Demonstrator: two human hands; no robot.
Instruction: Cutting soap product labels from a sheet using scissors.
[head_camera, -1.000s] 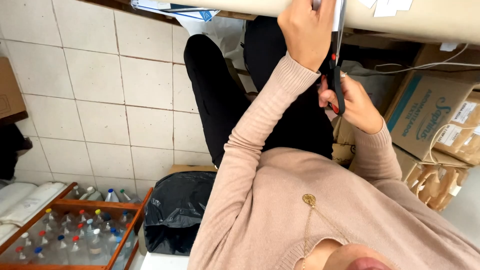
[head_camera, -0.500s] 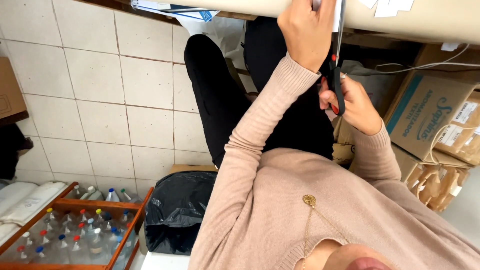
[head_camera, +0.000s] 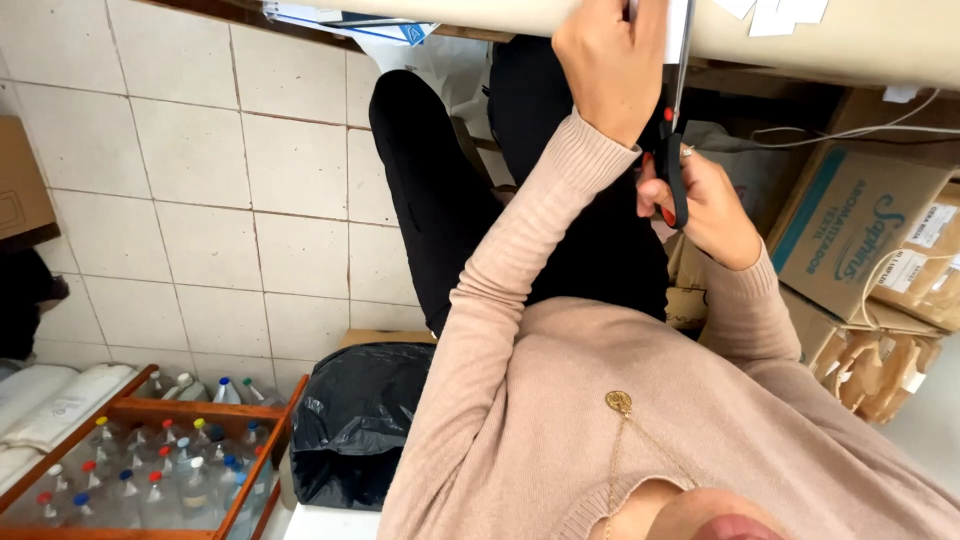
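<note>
The right hand (head_camera: 705, 205) grips the black handles of the scissors (head_camera: 676, 140), whose blades rise along a white sheet (head_camera: 680, 20) cut off by the frame's top edge. The left hand (head_camera: 610, 65) pinches that sheet, fingertips hidden. Cardboard boxes (head_camera: 850, 230) stand beyond.

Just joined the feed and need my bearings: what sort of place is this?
Probably a small shop's back room or storeroom. Stacked cardboard boxes sit under the worktable, a wooden crate of plastic bottles stands on the tiled floor, and a black bin bag lies beside it.
</note>
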